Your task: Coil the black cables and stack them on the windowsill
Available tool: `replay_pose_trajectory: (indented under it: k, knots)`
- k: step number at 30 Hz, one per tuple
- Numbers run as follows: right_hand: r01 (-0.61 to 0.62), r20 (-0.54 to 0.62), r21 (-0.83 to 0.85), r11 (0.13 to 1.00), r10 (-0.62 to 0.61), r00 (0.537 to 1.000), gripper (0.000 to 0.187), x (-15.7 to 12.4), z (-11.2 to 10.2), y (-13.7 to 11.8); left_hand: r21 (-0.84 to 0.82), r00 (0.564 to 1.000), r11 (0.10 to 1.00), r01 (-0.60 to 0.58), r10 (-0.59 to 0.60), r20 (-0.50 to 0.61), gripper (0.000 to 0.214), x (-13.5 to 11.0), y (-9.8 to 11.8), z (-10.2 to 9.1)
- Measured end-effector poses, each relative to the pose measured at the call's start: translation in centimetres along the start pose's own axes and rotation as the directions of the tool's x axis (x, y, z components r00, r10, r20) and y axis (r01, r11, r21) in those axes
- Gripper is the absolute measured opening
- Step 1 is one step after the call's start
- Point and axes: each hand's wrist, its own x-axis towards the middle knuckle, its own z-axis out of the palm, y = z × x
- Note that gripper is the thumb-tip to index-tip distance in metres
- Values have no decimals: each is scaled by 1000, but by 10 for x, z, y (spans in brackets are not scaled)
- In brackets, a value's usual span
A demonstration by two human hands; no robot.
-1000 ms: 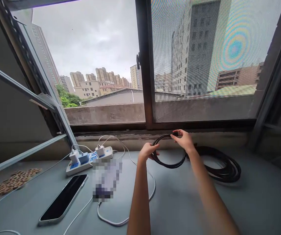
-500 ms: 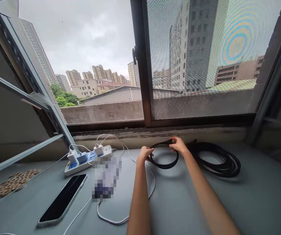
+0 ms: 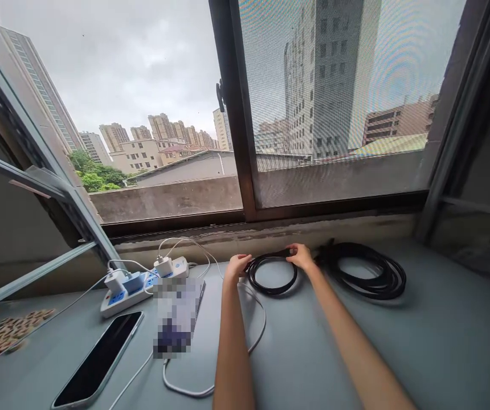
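Observation:
A small coil of black cable point(image 3: 274, 291) lies flat, or nearly so, on the grey tabletop near the window wall. At its upper left edge is my left hand point(image 3: 237, 266), its fingers closed on the cable with the tips partly hidden. My right hand point(image 3: 300, 256) pinches the coil at its upper right, thumb and fingers around the cable. Just right of that hand rests a larger coil of thick black cable point(image 3: 392, 279), touched by neither hand.
Left of my arms are a white power strip point(image 3: 180, 269) with plugged-in chargers, a dark-screened phone point(image 3: 99, 359), a blurred-out device point(image 3: 176, 319) and a white charging cable point(image 3: 189, 393). Small wooden pieces point(image 3: 5, 336) lie far left. A metal frame point(image 3: 78, 210) stands beside the window.
Both hands have lowered the small black cable coil from a tilted hold down to the tabletop. The whole view has shifted slightly, so things appear further left.

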Motion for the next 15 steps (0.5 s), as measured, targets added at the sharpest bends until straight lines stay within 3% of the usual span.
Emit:
replay_pose_trajectory:
  k: [5,10,15]
  knots:
    - [-14,-10,18,1000,14,1000,30,-1,-14,-8,-20,998,999,-48,47,-39,46,-7,10,-24]
    - [-38,-19,47,998,38,999,32,-9,-66,-14,-79,994,991,-106,107,9,53,-16,19,-31]
    - [-265,-1,-38,963,266,964,30,-24,-112,7,-104,993,987,-121,122,-2,54,-20,20,-24]
